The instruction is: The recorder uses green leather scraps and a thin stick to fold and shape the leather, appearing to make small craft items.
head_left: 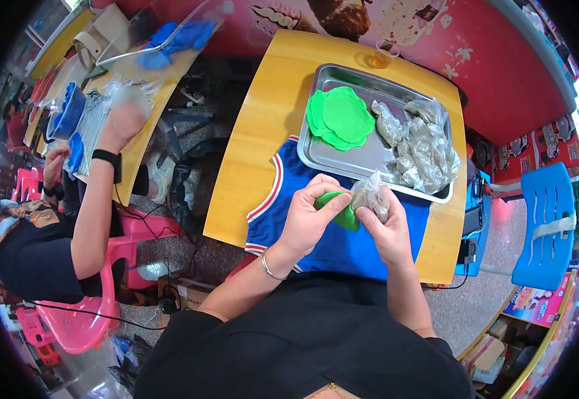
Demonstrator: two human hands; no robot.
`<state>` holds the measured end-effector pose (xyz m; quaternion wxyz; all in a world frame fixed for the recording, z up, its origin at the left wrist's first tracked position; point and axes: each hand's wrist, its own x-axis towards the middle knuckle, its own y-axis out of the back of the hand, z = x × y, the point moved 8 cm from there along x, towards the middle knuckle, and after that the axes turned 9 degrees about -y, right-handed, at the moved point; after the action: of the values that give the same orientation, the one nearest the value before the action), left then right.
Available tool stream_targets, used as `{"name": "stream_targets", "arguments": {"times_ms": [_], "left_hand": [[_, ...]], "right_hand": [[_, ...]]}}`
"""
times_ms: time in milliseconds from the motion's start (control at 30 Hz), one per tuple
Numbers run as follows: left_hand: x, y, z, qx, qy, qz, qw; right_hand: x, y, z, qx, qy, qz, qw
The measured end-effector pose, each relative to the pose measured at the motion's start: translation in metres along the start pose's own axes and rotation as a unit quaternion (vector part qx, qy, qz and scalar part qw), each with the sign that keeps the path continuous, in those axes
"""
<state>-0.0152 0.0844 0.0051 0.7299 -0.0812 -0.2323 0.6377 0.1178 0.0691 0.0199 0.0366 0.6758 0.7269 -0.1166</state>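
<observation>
My left hand [308,214] pinches a folded green felt-like piece [345,213] between thumb and fingers. Beside it, my right hand [389,228] grips a small clear plastic bag [369,197] with greyish contents I cannot make out. Both hands are close together just in front of a metal tray [384,174]. On the tray's left lies a stack of green scalloped pieces [344,116] like the one I hold. Several similar knotted plastic bags [429,149] are heaped on its right side. Under my hands, a blue jersey [329,249] with red and white trim covers the table's near part.
A cup [383,54] of amber liquid stands at the yellow table's [256,126] far edge. To the left, another person's arm [96,199] reaches over a second table holding a blue basket [68,113]. A pink chair [96,299] and a blue chair [548,226] flank me.
</observation>
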Motion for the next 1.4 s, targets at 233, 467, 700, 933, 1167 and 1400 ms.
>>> {"name": "stream_targets", "arguments": {"times_ms": [233,467,700,933,1167,1400], "left_hand": [[0.0,-0.001,-0.013,-0.05,0.076,0.01,0.996],[-0.003,-0.003,-0.01,-0.018,0.05,0.035,0.998],[-0.007,-0.006,-0.016,-0.075,0.07,0.042,0.994],[-0.009,-0.011,-0.024,-0.097,0.081,0.037,0.991],[-0.008,-0.017,-0.022,-0.122,0.09,0.031,0.988],[-0.005,-0.008,-0.017,-0.074,0.045,0.031,0.996]], "right_hand": [[0.003,0.005,-0.004,-0.094,0.023,0.037,0.995],[0.004,0.0,-0.009,-0.073,0.015,0.016,0.997],[0.006,0.006,0.002,-0.135,-0.015,-0.03,0.99],[0.001,0.009,-0.004,-0.175,0.063,-0.043,0.982],[-0.002,0.017,-0.006,-0.075,0.061,0.02,0.995],[-0.005,0.014,0.003,-0.1,0.065,-0.004,0.993]]}}
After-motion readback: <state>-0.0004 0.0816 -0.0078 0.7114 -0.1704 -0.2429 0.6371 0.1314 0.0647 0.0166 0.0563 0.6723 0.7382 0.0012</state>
